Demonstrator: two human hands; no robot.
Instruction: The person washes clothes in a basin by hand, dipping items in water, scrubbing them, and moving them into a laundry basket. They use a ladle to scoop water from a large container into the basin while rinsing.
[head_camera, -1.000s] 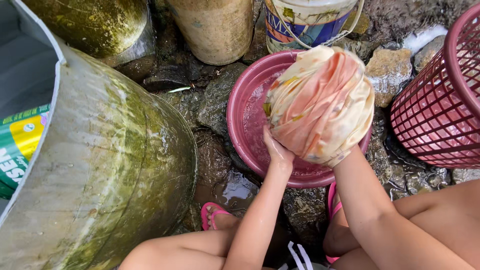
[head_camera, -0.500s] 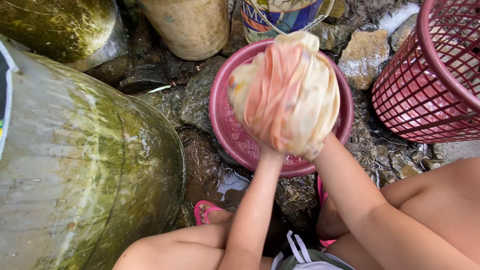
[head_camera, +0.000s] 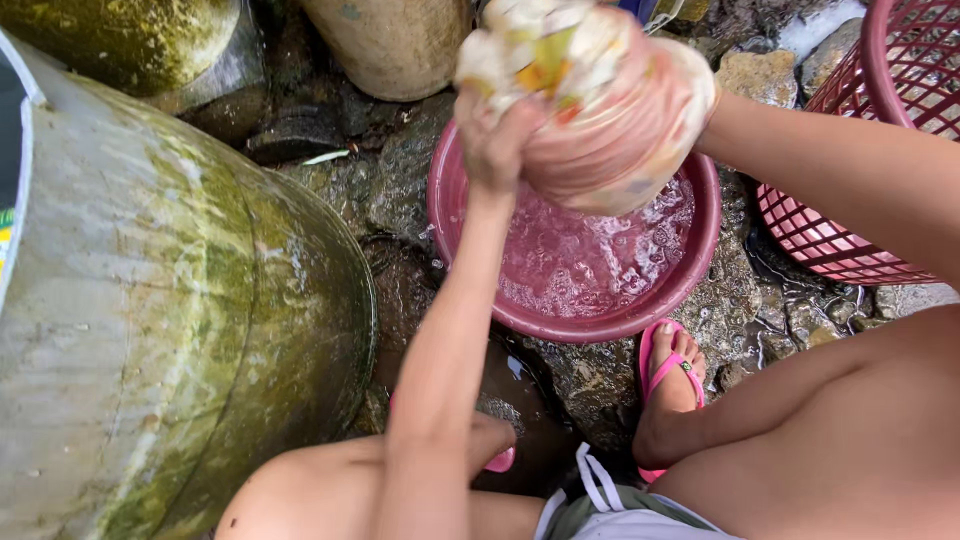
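Right hand buried behind bunched cloth (head_camera: 600, 110); basket (head_camera: 860, 240) cropped.

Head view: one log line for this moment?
left hand: grips cloth | right hand: hidden behind cloth | cloth: bunched, above basin | basin: sudsy water

Wet cloth, glossy plastic, rough stone

Your left hand (head_camera: 492, 140) grips soaked, wrinkled peach cloth (head_camera: 600, 100) above a smooth maroon plastic basin (head_camera: 700, 250) of foamy water; beside you, a mossy matt tank (head_camera: 180, 330), latticed red plastic basket (head_camera: 850, 250) and rough wet stones (head_camera: 750, 310).
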